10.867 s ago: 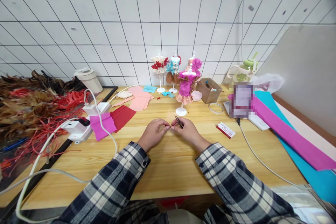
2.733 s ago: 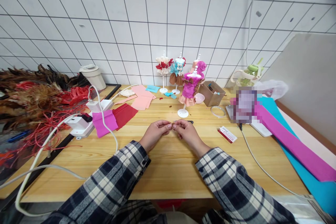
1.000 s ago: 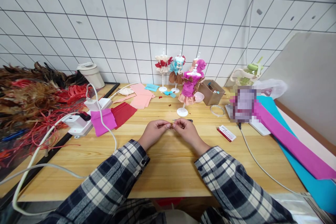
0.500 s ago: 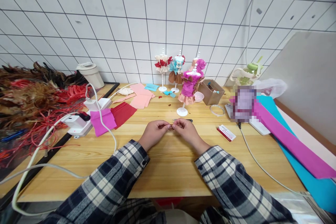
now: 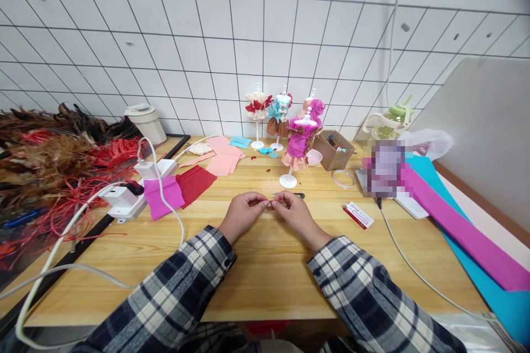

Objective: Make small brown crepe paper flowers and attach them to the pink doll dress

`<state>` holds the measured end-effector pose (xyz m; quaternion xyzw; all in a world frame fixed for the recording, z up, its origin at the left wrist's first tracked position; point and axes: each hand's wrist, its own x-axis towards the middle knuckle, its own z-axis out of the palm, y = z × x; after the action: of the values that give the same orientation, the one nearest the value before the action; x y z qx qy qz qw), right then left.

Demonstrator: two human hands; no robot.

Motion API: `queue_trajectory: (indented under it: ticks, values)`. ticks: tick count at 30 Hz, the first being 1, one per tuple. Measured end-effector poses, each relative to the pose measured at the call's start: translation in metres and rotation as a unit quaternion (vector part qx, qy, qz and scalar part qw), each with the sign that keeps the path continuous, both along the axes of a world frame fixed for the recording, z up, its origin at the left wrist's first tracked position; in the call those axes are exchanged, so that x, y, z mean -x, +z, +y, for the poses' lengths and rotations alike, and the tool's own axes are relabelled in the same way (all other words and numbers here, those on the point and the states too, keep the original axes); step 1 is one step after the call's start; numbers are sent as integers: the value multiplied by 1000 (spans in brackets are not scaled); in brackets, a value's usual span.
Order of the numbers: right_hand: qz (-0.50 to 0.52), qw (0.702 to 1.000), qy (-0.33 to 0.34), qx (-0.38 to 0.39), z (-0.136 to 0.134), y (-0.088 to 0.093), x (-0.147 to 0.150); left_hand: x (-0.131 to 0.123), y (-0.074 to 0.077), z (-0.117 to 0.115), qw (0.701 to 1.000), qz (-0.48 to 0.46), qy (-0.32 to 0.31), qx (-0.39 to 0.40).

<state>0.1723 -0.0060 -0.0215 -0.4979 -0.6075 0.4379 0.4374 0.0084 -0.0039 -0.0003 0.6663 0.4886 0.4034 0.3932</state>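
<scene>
My left hand [image 5: 247,214] and my right hand [image 5: 293,214] meet fingertip to fingertip above the wooden table [image 5: 265,281]. Both are closed in a pinch on a small brown piece, mostly hidden by the fingers; its kind is too small to make out. Just beyond my right hand lies a pair of small dark-handled scissors [image 5: 300,195], partly covered. Behind the hands stands a mini dress form [image 5: 301,140] on a white stand, dressed in magenta and peach crepe paper. Further back are more dress forms, one in cream and red [image 5: 257,106], another in blue and brown [image 5: 280,113].
To the left lie magenta paper [image 5: 163,197], red paper [image 5: 194,185], peach paper [image 5: 223,157], power strips [image 5: 128,207] with cables, and feathers [image 5: 62,160]. At the right are a cardboard box [image 5: 333,151], a red-white packet [image 5: 358,215], a blurred-out phone [image 5: 384,168] and long paper sheets [image 5: 464,226].
The view has tilted up slightly, so everything sits a little lower. Both hands keep their pinch, with only slight finger movement.
</scene>
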Motion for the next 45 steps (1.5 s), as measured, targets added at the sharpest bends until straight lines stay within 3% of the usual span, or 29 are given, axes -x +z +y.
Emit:
queue_trajectory:
  ticks: [13,28,35,45]
  values:
    - [13,999,30,-4,0,-4,1,0,3,-1,1000,-5,7,18]
    - [19,1000,21,2,0,-3,0,-2,1,0,1000,-12,8,20]
    - [33,998,27,47,-2,2,1,-2,-1,1,1000,-15,2,24]
    - [-3,1000,-9,8,1,-2,-3,-3,-2,0,1000,-17,4,21]
